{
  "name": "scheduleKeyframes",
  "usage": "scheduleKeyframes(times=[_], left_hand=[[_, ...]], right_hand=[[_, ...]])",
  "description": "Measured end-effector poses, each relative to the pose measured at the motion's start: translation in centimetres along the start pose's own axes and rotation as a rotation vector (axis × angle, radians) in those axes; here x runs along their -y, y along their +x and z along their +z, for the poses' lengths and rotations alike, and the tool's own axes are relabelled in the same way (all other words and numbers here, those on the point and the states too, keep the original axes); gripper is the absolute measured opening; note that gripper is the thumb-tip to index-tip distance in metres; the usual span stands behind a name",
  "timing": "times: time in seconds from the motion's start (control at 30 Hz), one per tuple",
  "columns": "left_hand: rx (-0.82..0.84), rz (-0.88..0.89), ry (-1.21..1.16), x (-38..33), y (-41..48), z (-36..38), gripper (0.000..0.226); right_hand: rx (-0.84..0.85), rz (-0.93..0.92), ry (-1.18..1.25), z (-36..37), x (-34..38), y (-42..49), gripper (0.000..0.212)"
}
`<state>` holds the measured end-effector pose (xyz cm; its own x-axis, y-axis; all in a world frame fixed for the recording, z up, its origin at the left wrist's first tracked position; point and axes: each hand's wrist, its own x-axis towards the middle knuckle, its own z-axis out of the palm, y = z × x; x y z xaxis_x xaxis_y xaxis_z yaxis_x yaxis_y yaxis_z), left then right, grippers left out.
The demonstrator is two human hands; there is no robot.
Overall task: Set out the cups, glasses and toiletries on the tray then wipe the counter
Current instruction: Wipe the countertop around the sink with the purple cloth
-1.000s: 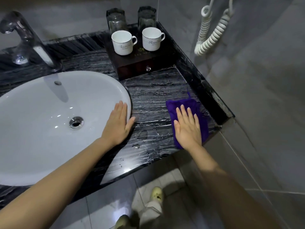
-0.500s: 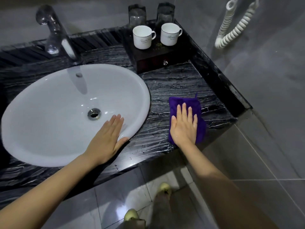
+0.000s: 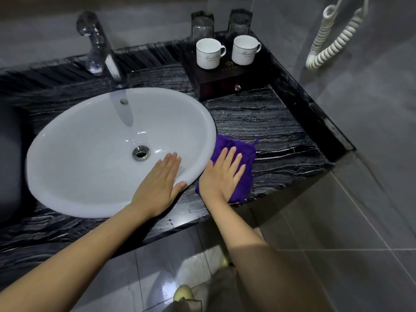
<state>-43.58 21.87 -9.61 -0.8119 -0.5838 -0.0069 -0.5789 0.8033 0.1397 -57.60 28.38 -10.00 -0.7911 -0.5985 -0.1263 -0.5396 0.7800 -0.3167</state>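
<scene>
My right hand [image 3: 221, 176] lies flat, fingers spread, pressing a purple cloth [image 3: 244, 154] onto the black marble counter [image 3: 265, 122] just right of the sink. My left hand [image 3: 158, 188] rests flat and open on the front right rim of the white basin [image 3: 67, 154]. At the back right corner a dark wooden tray box [image 3: 225, 83] carries two white cups, one on the left [image 3: 208, 54] and one on the right [image 3: 244, 50], with two glasses, a left one [image 3: 202, 25] and a right one [image 3: 239, 22], behind them.
A chrome tap [image 3: 99, 48] stands behind the basin. A white coiled cord [image 3: 333, 39] hangs on the grey wall at right. The counter's front edge drops to a tiled floor [image 3: 337, 255], where my shoe [image 3: 183, 292] shows.
My right hand has slid the purple cloth leftward across the counter until it touches the basin's edge. My left hand shifted along the basin rim, and the camera view swung to the left.
</scene>
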Motion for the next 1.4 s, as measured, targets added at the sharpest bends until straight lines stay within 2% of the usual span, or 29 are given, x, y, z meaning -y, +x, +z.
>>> scheduleKeyframes(times=[0.1,0.17,0.27,0.5,0.67,0.93,1.23,1.4], left_hand=[[0.017,-0.011,0.016,-0.1,0.0,-0.3,0.077],[0.018,-0.014,0.028,-0.1,0.0,-0.3,0.076],[0.012,-0.014,0.035,0.0,-0.1,-0.2,0.075],[0.0,-0.02,0.024,0.0,0.0,0.1,0.075],[0.006,-0.13,0.024,-0.5,-1.4,0.2,0.078],[0.005,-0.253,0.076,3.1,-6.9,-0.5,0.081],[-0.028,-0.266,0.01,3.1,-7.0,-0.3,0.087],[-0.018,-0.26,-0.055,3.4,-7.3,-0.8,0.093]], right_hand=[[0.123,-0.065,0.099,-1.8,-1.1,0.4,0.061],[0.165,-0.221,-0.002,-2.8,-3.1,0.6,0.067],[0.099,-0.403,-0.205,-2.7,-5.1,0.6,0.076],[0.099,-0.549,-0.275,-2.2,-5.2,3.7,0.085],[0.113,-0.635,-0.286,-2.8,-5.5,6.1,0.085],[0.061,-0.534,-0.243,-2.0,-5.1,1.4,0.076],[-0.002,-0.317,-0.198,1.5,-1.0,-8.5,0.077],[-0.007,-0.3,-0.163,2.2,0.3,-11.1,0.076]])
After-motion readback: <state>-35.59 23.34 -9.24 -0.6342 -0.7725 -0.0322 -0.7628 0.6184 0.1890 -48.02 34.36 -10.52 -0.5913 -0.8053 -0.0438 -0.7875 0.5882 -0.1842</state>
